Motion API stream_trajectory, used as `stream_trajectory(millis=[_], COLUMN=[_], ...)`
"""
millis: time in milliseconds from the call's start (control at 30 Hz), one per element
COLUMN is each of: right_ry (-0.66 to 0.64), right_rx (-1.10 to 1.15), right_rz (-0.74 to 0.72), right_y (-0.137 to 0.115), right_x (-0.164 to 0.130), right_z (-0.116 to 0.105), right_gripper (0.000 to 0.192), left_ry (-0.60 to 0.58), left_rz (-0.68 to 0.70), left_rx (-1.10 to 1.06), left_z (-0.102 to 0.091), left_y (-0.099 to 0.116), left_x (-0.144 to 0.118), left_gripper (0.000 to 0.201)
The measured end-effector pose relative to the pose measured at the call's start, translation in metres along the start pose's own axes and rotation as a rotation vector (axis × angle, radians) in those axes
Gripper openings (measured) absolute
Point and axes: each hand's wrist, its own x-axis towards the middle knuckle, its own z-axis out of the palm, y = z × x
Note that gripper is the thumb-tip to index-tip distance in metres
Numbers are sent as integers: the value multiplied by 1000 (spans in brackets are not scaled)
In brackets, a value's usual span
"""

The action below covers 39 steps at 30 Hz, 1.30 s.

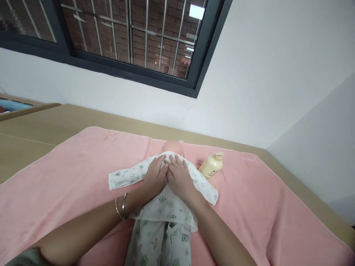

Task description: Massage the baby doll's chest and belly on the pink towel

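A baby doll [172, 146] lies on a pink blanket [244, 207], dressed in a white printed top [166, 205] and matching trousers [151, 244]. Only the crown of its head shows beyond the collar. My left hand [155, 175] rests flat on the chest of the top, fingers stretched toward the collar. Beside it, almost touching at the thumbs, my right hand [180, 175] also lies flat on the chest with its fingers spread. Both sleeves reach out to the sides. To the right, near one sleeve, a pale yellow pump bottle [212, 165] lies tilted on the blanket.
Under the blanket is a wooden table [74, 114] set against a white wall [244, 74]. A dark-framed window [135, 72] with metal bars is above it. At the far left, a wooden-edged tray or box [33, 109] holds blue cloth.
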Motion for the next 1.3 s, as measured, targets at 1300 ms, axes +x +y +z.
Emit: stream_trajectory(millis=[1300], right_ry=[40], right_rx=[-75], right_rz=[229], right_y=[13], right_x=[2], right_z=[3], right_gripper=[59], left_ry=[-97], left_rz=[211], left_rx=[532], left_z=[10], left_y=[15], left_x=[-21], left_gripper=[51])
